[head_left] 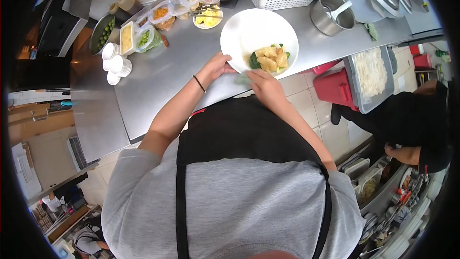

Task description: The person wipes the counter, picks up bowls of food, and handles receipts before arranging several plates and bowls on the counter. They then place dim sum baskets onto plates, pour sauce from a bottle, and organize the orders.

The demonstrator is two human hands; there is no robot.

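A large white plate (pixel 235 29) lies near the front edge of the steel counter, with pale golden chunks (pixel 269 60) and dark green vegetables (pixel 254 61) grouped on its lower right. At the plate's left rim, my left hand (pixel 218 67) is closed on the edge, thumb on top. My right hand (pixel 264 86) is at the rim nearest me, fingers bent together. A pale green cloth (pixel 243 78), smeared by motion, shows at these fingertips.
Behind the plate are a white basket (pixel 282 1) of sauce bottles, a steel pot (pixel 330 17) and a bowl of yellow food (pixel 207 18). White cups (pixel 119 65) stand left. A person (pixel 397 115) is at right beside a grey tub (pixel 383 93).
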